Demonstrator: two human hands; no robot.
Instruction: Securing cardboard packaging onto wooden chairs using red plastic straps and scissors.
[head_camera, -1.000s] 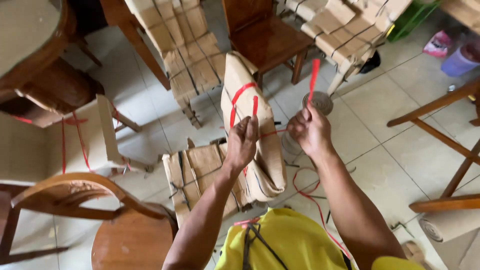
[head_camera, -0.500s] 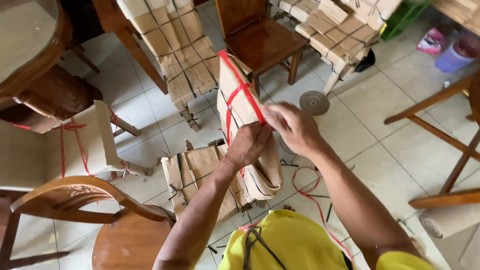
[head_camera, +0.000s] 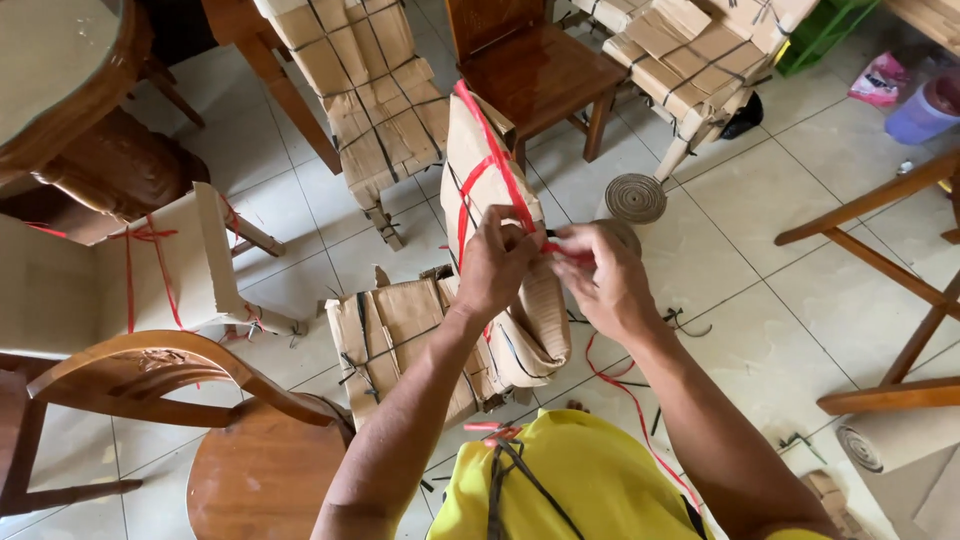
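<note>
A chair part wrapped in brown cardboard (head_camera: 478, 160) stands upright in front of me. Red plastic strap (head_camera: 487, 140) runs over its top and down its side. My left hand (head_camera: 497, 265) presses against the wrapped part and pinches the red strap. My right hand (head_camera: 600, 275) is close beside it, pinching the other end of the same strap. The strap's loose tail (head_camera: 625, 385) trails down to the tiled floor beside my right arm.
More cardboard-wrapped chairs (head_camera: 375, 85) stand behind, and one (head_camera: 405, 340) is below my hands. A bare wooden chair (head_camera: 535, 65) is at the back, another (head_camera: 230, 440) at lower left. A cardboard roll (head_camera: 636, 197) lies on the floor. Wooden legs (head_camera: 880, 250) cross at right.
A second ago my right hand held the strap end up in the air. It then brought the strap over the wrapped top and down, and both hands now meet at the part's side.
</note>
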